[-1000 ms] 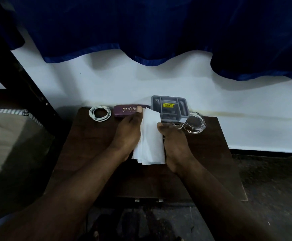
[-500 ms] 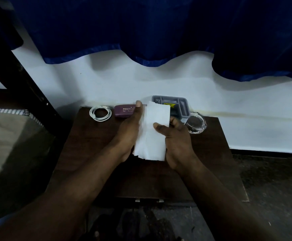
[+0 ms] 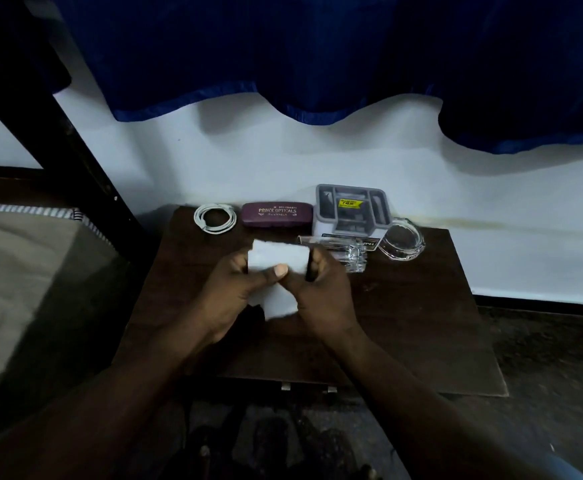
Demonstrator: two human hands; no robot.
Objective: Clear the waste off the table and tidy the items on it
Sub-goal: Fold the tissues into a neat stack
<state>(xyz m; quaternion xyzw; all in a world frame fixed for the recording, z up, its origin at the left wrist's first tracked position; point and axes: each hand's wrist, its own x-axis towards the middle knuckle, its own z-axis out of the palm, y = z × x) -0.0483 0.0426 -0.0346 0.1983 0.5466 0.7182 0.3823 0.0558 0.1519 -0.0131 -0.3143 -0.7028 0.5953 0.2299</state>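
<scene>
White tissue [image 3: 276, 261] now folded shorter, left hand [image 3: 234, 292] and right hand [image 3: 321, 289] each in a closed grip on it, above table [image 3: 421, 306]

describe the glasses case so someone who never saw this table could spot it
Look along the back edge of the dark wooden table, against the white wall. The maroon oblong glasses case lies between the coiled white cable and the grey compartment organiser box. It alone bears gold lettering.
</scene>
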